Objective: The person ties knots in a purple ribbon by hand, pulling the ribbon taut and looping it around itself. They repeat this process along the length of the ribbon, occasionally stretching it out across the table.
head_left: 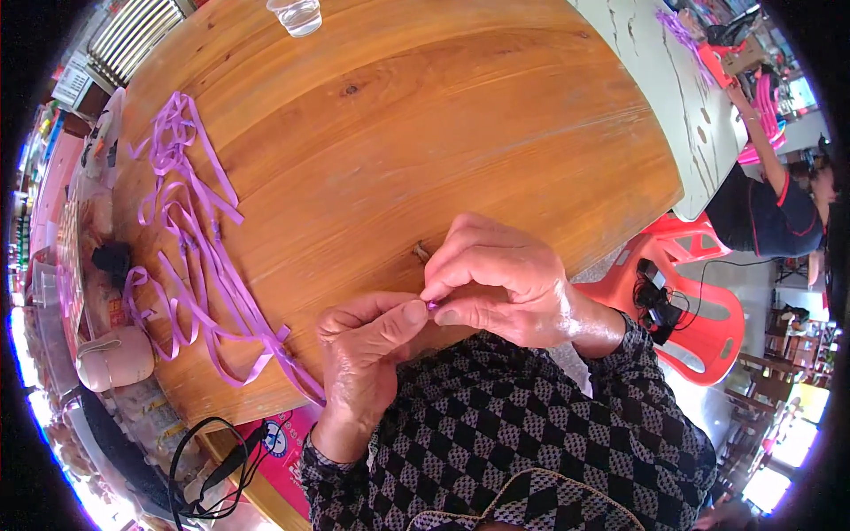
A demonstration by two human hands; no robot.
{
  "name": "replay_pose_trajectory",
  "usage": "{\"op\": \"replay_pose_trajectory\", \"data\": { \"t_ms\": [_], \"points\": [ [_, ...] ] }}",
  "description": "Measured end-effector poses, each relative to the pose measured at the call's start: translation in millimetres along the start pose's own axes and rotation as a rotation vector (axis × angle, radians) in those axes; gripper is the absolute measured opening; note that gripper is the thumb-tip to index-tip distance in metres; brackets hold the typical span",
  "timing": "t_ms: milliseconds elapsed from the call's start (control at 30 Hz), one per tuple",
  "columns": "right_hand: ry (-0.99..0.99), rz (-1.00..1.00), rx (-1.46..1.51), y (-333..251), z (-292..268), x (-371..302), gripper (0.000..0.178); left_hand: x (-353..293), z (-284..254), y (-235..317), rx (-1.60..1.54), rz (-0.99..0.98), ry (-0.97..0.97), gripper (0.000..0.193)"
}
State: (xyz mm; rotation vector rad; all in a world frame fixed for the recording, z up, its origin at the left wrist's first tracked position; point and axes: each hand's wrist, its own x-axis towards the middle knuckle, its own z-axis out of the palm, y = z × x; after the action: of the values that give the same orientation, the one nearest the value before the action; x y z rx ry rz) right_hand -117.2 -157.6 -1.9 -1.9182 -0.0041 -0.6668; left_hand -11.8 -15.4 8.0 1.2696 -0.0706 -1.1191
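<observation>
My left hand and my right hand meet fingertip to fingertip above the near edge of the wooden table. Both are closed in a pinch. A tiny bit of purple ribbon shows between the fingertips; the rest of it is hidden by the fingers. On the table's left side lies a loose heap of long purple ribbons. Several strands run from it toward my left wrist, and a few have knots or joins along them.
A clear plastic cup stands at the far edge. A pink rounded case and black cables lie at left. Red plastic chairs are at right. Another person works at a white marbled table with purple ribbons.
</observation>
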Motion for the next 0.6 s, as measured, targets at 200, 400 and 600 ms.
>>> {"op": "replay_pose_trajectory", "data": {
  "t_ms": [200, 400, 600],
  "points": [
    [-0.002, -0.011, -0.053, -2, 3, 2, 0.026, -2, 10, 3, 0.002, -0.011, 0.036, 0.018],
    [0.010, -0.073, -0.132, 5, 4, -3, 0.024, 0, 4, -2, -0.013, -0.012, -0.001, 0.018],
    [0.005, -0.009, -0.070, 4, 2, -3, 0.021, 0, 4, -8, 0.032, 0.032, 0.007, 0.014]
  ]
}}
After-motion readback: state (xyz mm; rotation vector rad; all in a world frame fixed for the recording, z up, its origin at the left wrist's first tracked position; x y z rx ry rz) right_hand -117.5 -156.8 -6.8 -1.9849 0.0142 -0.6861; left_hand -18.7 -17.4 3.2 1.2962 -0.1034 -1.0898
